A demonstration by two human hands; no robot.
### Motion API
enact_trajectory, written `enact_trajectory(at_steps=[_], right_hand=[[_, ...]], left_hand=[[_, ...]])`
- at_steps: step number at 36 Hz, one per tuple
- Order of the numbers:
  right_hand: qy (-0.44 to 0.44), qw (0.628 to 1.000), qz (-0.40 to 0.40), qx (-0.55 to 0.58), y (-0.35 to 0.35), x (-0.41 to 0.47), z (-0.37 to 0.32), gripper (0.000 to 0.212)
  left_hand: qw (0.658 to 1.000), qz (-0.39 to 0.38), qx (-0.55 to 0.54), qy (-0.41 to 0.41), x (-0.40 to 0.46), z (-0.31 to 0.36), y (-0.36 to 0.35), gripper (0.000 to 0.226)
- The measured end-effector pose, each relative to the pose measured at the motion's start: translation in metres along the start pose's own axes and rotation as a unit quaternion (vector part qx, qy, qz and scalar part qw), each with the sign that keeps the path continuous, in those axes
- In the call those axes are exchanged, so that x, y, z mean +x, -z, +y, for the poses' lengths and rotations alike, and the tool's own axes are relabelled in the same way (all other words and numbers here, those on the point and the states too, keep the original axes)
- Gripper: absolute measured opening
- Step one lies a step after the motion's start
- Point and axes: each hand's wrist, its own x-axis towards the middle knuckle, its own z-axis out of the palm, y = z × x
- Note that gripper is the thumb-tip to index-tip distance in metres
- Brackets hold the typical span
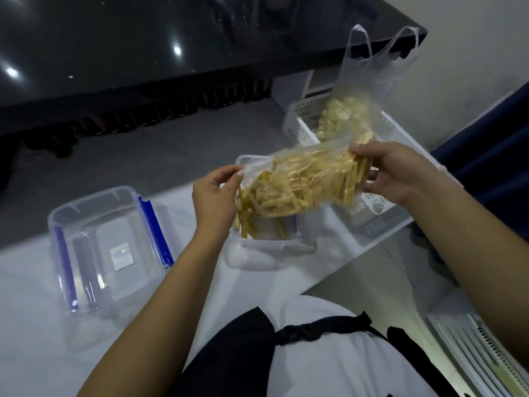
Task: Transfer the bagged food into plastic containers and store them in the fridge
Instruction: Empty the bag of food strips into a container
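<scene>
Head view, looking down on a white worktop (34, 325). A clear plastic bag of pale yellow food sticks (303, 181) is held tilted above an open clear plastic container (269, 233), its mouth at the lower left and its closed end raised to the right. The left hand (213, 196) pinches the rim of the bag's mouth, thumb and fingers (229, 170) closed on the film. The right hand (398, 173) grips the raised end, thumb on top and fingers (369, 179) curled beneath, clamped on the bag. Sticks lie at the mouth and over the container's opening; several already rest inside the container against its near and left walls. One stick (306, 247) lies on the worktop just beside the container's near right corner.

To the left, well apart from the first, stands a second clear container (108, 247) with blue locking clips (156, 230) on its sides and a small white label on its base; it holds no food.

Behind the right hand, a thin handled carrier bag of pale chips (346, 116) stands in a white slotted basket (303, 121), its two handles upright. A dark glossy tabletop (143, 38) fills the upper part of the view.
</scene>
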Motion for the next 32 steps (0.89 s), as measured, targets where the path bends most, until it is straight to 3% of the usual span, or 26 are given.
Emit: enact_trajectory(at_steps=[9, 12, 16, 20, 24, 28, 32], right_hand=[[-0.004, 1.0, -0.029, -0.002, 0.004, -0.002, -0.003, 0.007], [0.011, 0.998, -0.057, 0.002, 0.007, -0.001, -0.005, 0.019], [-0.028, 0.999, -0.014, -0.01, 0.003, 0.001, -0.001, 0.007], [0.016, 0.998, -0.056, -0.018, 0.01, 0.001, -0.008, 0.025], [0.004, 1.0, -0.01, -0.025, 0.009, 0.002, -0.009, 0.012], [0.032, 0.998, -0.038, -0.024, 0.018, 0.001, -0.014, 0.024], [0.013, 1.0, 0.0, -0.026, 0.022, 0.002, -0.012, 0.014]], left_hand=[[1.0, 0.002, -0.003, 0.007, 0.002, -0.004, 0.003, 0.012], [1.0, 0.01, -0.001, -0.009, 0.005, -0.004, 0.003, 0.012], [1.0, -0.006, 0.006, 0.028, 0.006, -0.004, -0.001, 0.011], [0.999, -0.008, 0.034, -0.012, 0.005, -0.003, -0.003, 0.012], [1.0, 0.0, 0.013, 0.011, 0.002, -0.004, -0.004, 0.012], [0.999, -0.006, 0.029, -0.021, 0.001, -0.001, -0.007, 0.012], [0.999, -0.014, 0.019, 0.021, -0.002, -0.002, -0.013, 0.014]])
